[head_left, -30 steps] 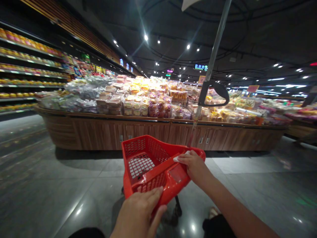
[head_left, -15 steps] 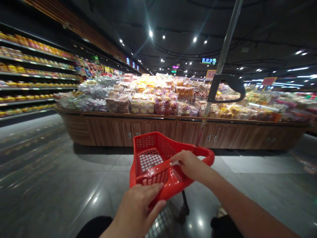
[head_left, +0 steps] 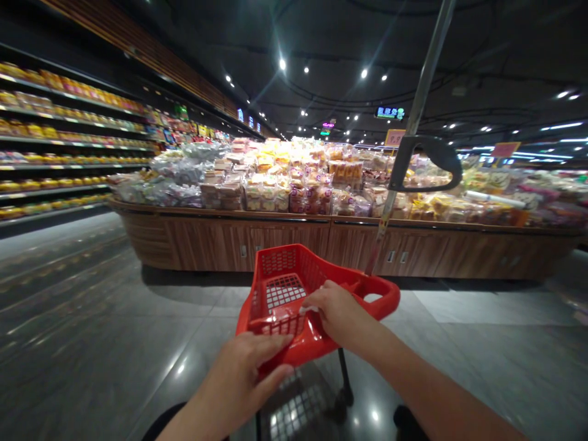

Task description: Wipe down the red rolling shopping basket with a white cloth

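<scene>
A red plastic shopping cart (head_left: 316,346) stands in front of me, its basket showing a grid floor with nothing lying on it. My left hand (head_left: 241,367) grips the near left rim, the fingers along the top and the thumb lower down. Farther right, my right hand (head_left: 337,309) has its fingers curled over the near rim beside the red loop handle. Something small and whitish shows at its fingertips; I cannot make out what it is. A metal pole with a dark grey loop grip (head_left: 425,164) rises behind the cart's right side.
Beyond the cart runs a long wooden display counter (head_left: 294,233) heaped with packaged foods (head_left: 266,177). Shelves of jars (head_left: 68,147) line the left side. Shiny grey floor tiles (head_left: 138,343) surround the cart.
Both hands have shifted slightly left along with the cart's near end, while its far end has swung a little right. The counter and pole sit slightly farther right in view.
</scene>
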Available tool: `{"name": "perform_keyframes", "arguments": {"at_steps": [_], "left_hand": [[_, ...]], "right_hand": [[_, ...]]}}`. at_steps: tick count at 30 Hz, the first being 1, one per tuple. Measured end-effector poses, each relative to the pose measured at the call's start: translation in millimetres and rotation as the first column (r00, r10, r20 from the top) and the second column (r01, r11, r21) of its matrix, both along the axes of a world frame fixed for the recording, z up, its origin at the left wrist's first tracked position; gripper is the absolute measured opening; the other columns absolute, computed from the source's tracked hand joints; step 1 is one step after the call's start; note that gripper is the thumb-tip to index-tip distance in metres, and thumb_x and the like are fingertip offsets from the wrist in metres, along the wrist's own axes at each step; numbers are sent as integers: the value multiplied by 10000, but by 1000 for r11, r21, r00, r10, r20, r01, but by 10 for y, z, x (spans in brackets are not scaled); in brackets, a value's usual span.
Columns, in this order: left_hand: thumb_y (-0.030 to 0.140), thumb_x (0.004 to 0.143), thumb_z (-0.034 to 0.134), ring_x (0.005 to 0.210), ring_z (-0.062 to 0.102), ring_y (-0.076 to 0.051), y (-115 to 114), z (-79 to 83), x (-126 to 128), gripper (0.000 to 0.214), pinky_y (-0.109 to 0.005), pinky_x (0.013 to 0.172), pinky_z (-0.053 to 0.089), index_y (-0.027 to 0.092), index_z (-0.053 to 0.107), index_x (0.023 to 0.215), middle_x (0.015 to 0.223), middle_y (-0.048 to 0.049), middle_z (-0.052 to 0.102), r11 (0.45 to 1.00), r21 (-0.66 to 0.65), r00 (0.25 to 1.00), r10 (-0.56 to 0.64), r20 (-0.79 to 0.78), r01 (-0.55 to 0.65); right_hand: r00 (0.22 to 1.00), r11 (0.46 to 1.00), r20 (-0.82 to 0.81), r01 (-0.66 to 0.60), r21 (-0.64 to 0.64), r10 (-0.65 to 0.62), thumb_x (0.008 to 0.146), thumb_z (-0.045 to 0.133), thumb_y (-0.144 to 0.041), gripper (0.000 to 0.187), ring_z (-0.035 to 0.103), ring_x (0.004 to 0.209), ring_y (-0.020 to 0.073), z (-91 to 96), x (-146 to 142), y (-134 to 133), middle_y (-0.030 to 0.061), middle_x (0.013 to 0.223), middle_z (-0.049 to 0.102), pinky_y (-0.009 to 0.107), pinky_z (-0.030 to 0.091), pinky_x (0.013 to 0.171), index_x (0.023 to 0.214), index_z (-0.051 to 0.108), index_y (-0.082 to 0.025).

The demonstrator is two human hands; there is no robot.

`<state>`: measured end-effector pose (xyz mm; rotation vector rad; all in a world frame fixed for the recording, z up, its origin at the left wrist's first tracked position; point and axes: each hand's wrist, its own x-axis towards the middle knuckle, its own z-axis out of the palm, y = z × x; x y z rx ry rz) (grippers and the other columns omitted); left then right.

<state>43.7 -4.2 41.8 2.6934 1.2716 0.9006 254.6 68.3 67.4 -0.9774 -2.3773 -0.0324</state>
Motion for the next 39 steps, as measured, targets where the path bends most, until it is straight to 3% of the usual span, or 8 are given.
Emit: {"name": "perform_keyframes", "arguments": {"at_steps": [4,10,13,18,25,28,34,39], "left_hand": [[369,821,571,747,674,-160,52,21,-103,318,-262,655,527,240,629,1105,908,-29,732,999,-42,999,-35,-2,34],[347,818,586,830,679,-167,74,48,-176,312,-293,745,530,223,633,1100,972,-44,726,995,-92,998,-39,40,43],[328,808,603,867,678,-163,61,69,-185,302,-286,775,527,219,639,1087,998,-37,721,992,-116,995,-43,87,53],[330,798,615,896,677,-175,86,73,-285,311,-283,790,528,260,638,1100,1017,-18,717,987,-152,997,-40,72,50],[341,806,602,934,667,-209,223,28,-524,336,-330,819,527,276,624,1135,1064,-40,700,990,-133,999,-45,-9,44],[326,816,588,935,665,-204,276,11,-602,361,-336,826,525,300,593,1177,1080,-36,694,991,-109,997,-81,-16,78],[389,809,584,1039,624,-219,277,-15,-676,344,-397,934,475,307,612,1141,1121,-19,677,997,-30,992,67,-109,-70],[400,824,550,1081,601,-215,254,-11,-627,359,-387,955,466,312,594,1169,1157,-18,659,989,69,985,134,-106,-127]], "right_hand": [[998,1000,66,-9,9,8,739,473,25,379,558,771,189,-24,17,-44,24,811,718,305,402,736,878,715,-231],[982,982,-2,190,4,-190,775,422,35,432,535,789,218,-108,353,27,46,855,716,347,395,761,973,707,-223],[969,972,-70,236,4,-235,799,444,0,361,514,803,236,-141,164,-122,61,869,710,352,407,740,955,701,-199],[982,989,-164,110,97,-94,776,483,-29,406,485,966,259,-299,-201,-528,17,1135,659,398,393,869,1102,646,-209],[887,928,-366,347,131,-280,762,373,33,537,496,958,245,-602,360,-496,13,1154,649,415,411,868,1162,627,-218],[878,919,-379,367,144,-292,762,382,23,514,497,931,252,-641,347,-484,28,1150,652,420,420,846,1150,636,-196],[937,963,-317,208,170,-147,723,421,37,601,482,980,251,-654,37,-601,-38,1232,607,404,408,842,1223,578,-258],[890,939,-400,302,165,-216,770,395,29,569,486,970,242,-734,284,-536,-30,1232,606,415,403,833,1221,576,-266]]}}
